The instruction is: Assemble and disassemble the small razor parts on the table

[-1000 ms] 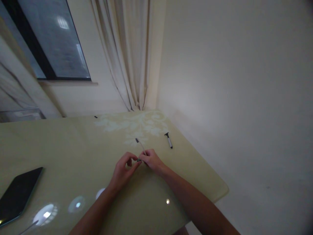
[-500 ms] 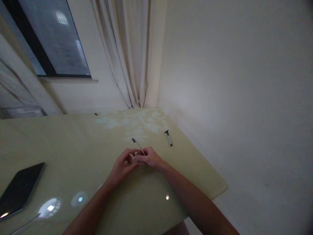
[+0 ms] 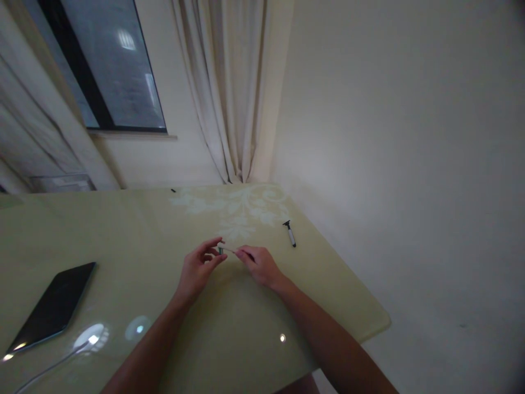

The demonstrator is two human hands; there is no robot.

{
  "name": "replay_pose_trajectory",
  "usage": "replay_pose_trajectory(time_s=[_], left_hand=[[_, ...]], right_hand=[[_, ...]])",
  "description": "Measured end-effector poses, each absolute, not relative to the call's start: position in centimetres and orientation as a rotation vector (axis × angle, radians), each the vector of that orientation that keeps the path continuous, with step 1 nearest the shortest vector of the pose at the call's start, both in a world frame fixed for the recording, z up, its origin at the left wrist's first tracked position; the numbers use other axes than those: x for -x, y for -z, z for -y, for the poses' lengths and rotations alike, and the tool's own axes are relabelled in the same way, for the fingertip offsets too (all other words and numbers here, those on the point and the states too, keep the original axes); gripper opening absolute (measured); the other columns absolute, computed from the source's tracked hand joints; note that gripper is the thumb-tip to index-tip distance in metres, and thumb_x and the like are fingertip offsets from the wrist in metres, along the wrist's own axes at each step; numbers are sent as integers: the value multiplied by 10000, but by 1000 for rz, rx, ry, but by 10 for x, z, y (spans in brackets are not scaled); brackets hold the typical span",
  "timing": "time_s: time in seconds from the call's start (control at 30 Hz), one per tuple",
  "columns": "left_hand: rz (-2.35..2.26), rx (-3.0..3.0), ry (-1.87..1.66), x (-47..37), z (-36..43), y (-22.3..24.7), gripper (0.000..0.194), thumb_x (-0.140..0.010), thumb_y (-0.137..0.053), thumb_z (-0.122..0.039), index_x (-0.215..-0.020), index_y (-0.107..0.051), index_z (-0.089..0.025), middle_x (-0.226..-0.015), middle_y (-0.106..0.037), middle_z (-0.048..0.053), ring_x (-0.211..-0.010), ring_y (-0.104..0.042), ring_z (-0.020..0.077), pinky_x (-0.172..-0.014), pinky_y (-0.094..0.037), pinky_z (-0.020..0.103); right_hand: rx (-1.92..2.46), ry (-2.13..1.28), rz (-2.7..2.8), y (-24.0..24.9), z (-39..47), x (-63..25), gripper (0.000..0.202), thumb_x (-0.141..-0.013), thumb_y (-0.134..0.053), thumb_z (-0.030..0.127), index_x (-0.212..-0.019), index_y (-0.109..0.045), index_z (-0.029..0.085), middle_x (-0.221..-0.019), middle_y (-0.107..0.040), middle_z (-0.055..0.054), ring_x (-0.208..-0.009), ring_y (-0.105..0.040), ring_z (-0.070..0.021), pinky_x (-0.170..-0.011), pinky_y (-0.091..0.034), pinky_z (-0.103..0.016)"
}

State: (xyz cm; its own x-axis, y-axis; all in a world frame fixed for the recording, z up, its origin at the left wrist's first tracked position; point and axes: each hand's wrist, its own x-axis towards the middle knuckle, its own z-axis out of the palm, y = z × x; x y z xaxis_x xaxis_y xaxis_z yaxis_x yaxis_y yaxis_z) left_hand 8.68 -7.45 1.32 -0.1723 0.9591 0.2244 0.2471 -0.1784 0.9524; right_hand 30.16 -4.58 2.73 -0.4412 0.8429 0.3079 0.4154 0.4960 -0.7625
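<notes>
My right hand [image 3: 262, 265] is closed around a toothbrush, its pale slim neck [image 3: 228, 250] reaching left out of the fingertips. The handle is mostly hidden inside the hand. My left hand [image 3: 199, 271] curls with thumb and index finger a little apart around a small greenish and dark piece [image 3: 221, 250] at the end of the neck. Whether this is the brush head or a separate small thing, I cannot tell. Both hands are just above the table. Beyond the right hand, a razor [image 3: 291, 234] with a grey handle and black head lies on the table.
A dark tablet [image 3: 53, 306] lies on the glossy table [image 3: 135, 235] at the left, with a white cable [image 3: 53, 365] in front of it. A small dark object [image 3: 173, 190] rests at the back edge. A wall [image 3: 389, 164] runs along the right; a curtain [image 3: 229, 98] hangs behind.
The toothbrush has swung from pointing up and away to pointing left, toward my left fingers. My hands have moved slightly apart. The view has shifted a little left.
</notes>
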Motion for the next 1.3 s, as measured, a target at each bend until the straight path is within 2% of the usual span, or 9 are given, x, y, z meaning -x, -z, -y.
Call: replay_pose_trajectory(time_s=[0.23, 0.37, 0.5, 0.67, 0.97, 1.13, 1.3], left_hand=[[-1498, -1468, -1417, -89, 74, -13, 577, -715, -810, -463, -1224, -745, -199, -897, -751, 46, -689, -673, 171, -676, -563, 312], [-1486, -1428, -1465, -90, 73, -14, 548, -705, -818, -438, -1196, -760, -202, -1038, -791, 79, -816, -730, 210, -776, -602, 351], [-1443, -1399, -1459, -90, 73, -14, 523, -709, -819, -415, -1191, -763, -221, -1146, -789, 82, -903, -752, 233, -846, -615, 376], [-1481, -1380, -1451, -89, 72, -11, 531, -683, -835, -412, -1175, -772, -220, -1089, -804, 77, -882, -762, 242, -845, -623, 386], [-1468, -1370, -1438, -88, 72, -10, 546, -697, -831, -411, -1204, -762, -221, -1115, -800, 78, -862, -761, 224, -838, -622, 367], [-1485, -1393, -1448, -89, 72, -12, 515, -670, -839, -396, -1148, -784, -211, -1106, -805, 87, -862, -756, 237, -833, -620, 379], [-1483, -1406, -1469, -90, 73, -13, 512, -685, -831, -396, -1161, -778, -215, -1081, -810, 82, -837, -754, 228, -842, -616, 383]], right_hand=[[1039, -852, 1982, -20, 41, -301, 412, -1025, -516, 495, -939, -790, 199, -727, -652, 3, -662, -539, -150, -632, -332, -243], [1117, -794, 1962, -17, 40, -300, 432, -1026, -516, 480, -864, -782, 181, -670, -606, 10, -633, -517, -143, -608, -311, -249], [1066, -834, 2023, -18, 44, -298, 404, -1023, -529, 489, -951, -802, 200, -722, -663, 6, -655, -543, -146, -623, -332, -248], [1156, -774, 1979, -24, 47, -295, 385, -1017, -544, 466, -949, -813, 200, -725, -679, -6, -666, -560, -151, -619, -333, -247], [1117, -751, 1993, -19, 46, -295, 396, -1017, -541, 475, -946, -814, 197, -715, -685, -7, -635, -544, -141, -601, -325, -248], [1181, -680, 1978, -18, 45, -296, 407, -1008, -546, 473, -877, -811, 193, -670, -659, -6, -599, -512, -137, -575, -302, -254], [1127, -715, 1973, -17, 46, -295, 407, -1013, -537, 480, -929, -821, 201, -691, -675, -8, -619, -535, -142, -592, -330, -249]])
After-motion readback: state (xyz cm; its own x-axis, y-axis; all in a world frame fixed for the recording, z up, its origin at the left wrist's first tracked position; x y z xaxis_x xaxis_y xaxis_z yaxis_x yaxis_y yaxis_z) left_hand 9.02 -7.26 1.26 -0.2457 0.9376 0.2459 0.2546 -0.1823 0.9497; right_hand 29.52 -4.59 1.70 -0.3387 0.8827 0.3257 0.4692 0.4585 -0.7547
